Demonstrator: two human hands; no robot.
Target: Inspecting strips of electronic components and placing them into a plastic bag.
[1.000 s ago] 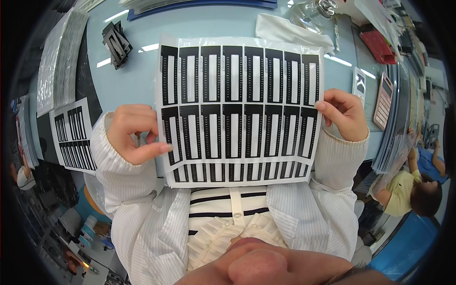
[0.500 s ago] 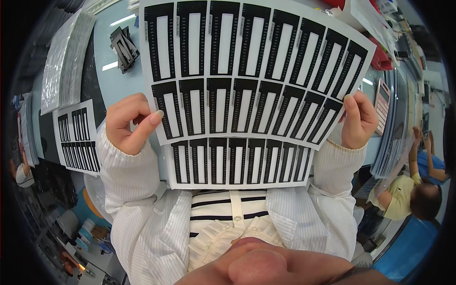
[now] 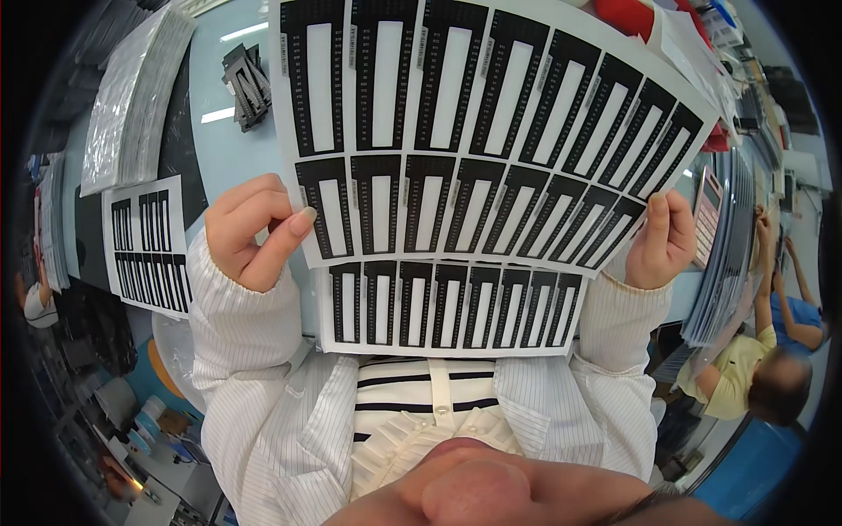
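A large white sheet [image 3: 504, 167] with two rows of black frame-shaped labels, each with a white window, is held up in front of me. My left hand [image 3: 254, 230] pinches its near left edge between thumb and fingers. At the near right corner, my right hand [image 3: 664, 238] pinches it the same way. Beneath its near edge lies another sheet [image 3: 452, 351] with the same black pattern, close to my body. Most of that lower sheet is hidden by the raised one.
On the left stand a stack of clear plastic-wrapped sheets [image 3: 132, 96] and a smaller label sheet [image 3: 145, 245]. Loose black frame pieces [image 3: 247, 86] lie on the pale table [image 3: 224, 153]. A pink calculator [image 3: 707, 215] and stacked grey sheets [image 3: 732, 254] are at right. Other people [image 3: 728, 377] sit beyond.
The raised sheet has shifted slightly right and its right side has tilted lower. Both hands moved a little with it, keeping their pinch.
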